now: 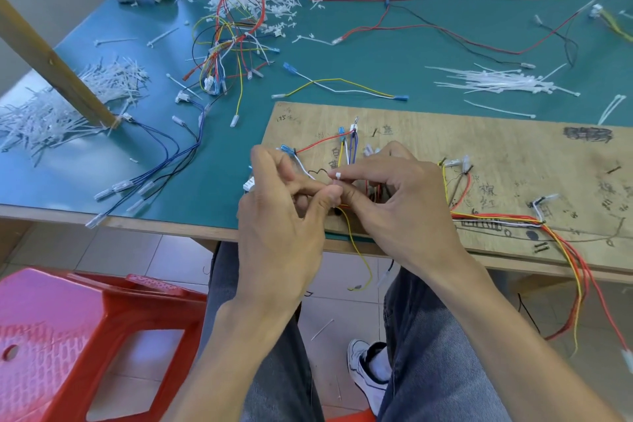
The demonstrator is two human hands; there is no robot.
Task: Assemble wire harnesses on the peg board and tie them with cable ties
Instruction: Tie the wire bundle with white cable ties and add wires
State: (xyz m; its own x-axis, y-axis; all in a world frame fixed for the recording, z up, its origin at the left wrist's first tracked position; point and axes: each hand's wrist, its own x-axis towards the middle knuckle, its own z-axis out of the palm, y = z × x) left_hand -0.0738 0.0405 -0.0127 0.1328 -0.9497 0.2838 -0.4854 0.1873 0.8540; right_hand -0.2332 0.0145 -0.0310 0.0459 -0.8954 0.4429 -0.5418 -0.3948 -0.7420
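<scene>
Offcuts (51, 120) heaped far left, out of my way. My left hand (281, 209) is curled, pinching the wire bundle (347, 154) at the near edge of the peg board (496, 154). The cable tie (338, 176) sits between my hands, and my right hand (404, 205) pinches it at the forefinger tip. Can't tell if the tail is threaded. Risks: the loose yellow wire (356, 247) hanging off the edge gets left out, or cinching drags wires off their pegs. Spare ties (496, 82) upper right.

My peg board (513, 147) has pen notes: "175" at top-left corner, Chinese chars by pegs, e.g. 白, 棕, 红. Other marks too smudged to read.
</scene>
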